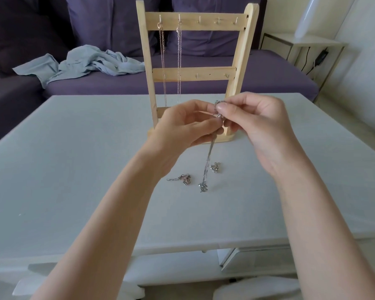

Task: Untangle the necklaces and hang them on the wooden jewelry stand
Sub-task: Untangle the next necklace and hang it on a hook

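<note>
Both hands, left hand (189, 124) and right hand (254, 126), are pinching a silver necklace (208, 161) with narrowed fingertips, working its knot before the wooden jewelry stand (243, 61).

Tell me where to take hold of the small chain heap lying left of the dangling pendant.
Pinch the straight tail that sticks out leftward from the chain heap, coming from above. It lies flat and free on the table, so lifting there lets the knot hang loose.

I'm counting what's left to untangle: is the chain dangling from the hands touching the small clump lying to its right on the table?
Apart. The head view shows bare table between the dangling chain and the small clump.
</note>
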### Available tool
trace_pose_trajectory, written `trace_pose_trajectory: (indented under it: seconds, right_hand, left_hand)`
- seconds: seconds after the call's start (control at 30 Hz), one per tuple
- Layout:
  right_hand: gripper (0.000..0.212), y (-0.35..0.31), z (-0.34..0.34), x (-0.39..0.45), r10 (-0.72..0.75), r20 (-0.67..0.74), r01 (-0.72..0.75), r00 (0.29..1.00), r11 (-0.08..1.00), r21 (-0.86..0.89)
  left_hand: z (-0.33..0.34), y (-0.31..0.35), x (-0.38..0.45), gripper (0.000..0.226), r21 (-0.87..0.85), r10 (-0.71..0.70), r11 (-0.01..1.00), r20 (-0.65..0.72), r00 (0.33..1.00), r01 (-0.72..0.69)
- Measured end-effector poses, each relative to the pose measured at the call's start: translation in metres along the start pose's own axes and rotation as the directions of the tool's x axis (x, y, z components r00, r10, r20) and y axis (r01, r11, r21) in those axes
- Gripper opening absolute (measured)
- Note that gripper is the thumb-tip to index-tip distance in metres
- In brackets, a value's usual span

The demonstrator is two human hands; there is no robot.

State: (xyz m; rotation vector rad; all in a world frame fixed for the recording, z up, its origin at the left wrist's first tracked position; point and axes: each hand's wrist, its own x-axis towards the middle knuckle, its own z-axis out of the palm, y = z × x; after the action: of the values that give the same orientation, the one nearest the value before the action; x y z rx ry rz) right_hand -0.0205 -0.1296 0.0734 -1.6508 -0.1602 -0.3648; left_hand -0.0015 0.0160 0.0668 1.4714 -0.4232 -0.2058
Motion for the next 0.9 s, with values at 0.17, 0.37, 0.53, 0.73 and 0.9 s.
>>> trace_pose_trajectory:
  seconds: [0.17,0.37,0.53,0.73,0.9]
  right_hand:
    - [0.008,0.002,0.003,0.000,0.048,-0.007,-0.047,0.999,0.991,0.124]
    - [0.005,0.001,0.006,0.002,0.042,-0.079,-0.021,0.996,0.968,0.250]
    - [0.011,-0.005,0.001,0.004,0.026,-0.147,0.042,0.989,0.897,0.440]
    - [0.013,-0.001,-0.003,0.004,0.092,-0.224,0.028,0.970,0.877,0.480]
    - [0.013,0.000,-0.004,0.005,0.118,-0.231,0.034,0.966,0.824,0.566]
  left_hand:
    - [0.002,0.002,0.000,0.006,0.130,0.037,0.991,-0.050,0.998,-0.030]
    - [-0.001,-0.007,0.003,0.016,0.217,0.061,0.975,-0.036,0.997,-0.052]
    - [-0.003,-0.030,0.002,0.019,0.337,-0.040,0.941,-0.009,0.999,0.040]
    - [-0.013,-0.051,0.002,0.016,-0.026,-0.280,0.960,-0.103,0.954,0.279]
    - [-0.004,-0.054,0.004,0.021,-0.062,-0.330,0.943,-0.083,0.940,0.326]
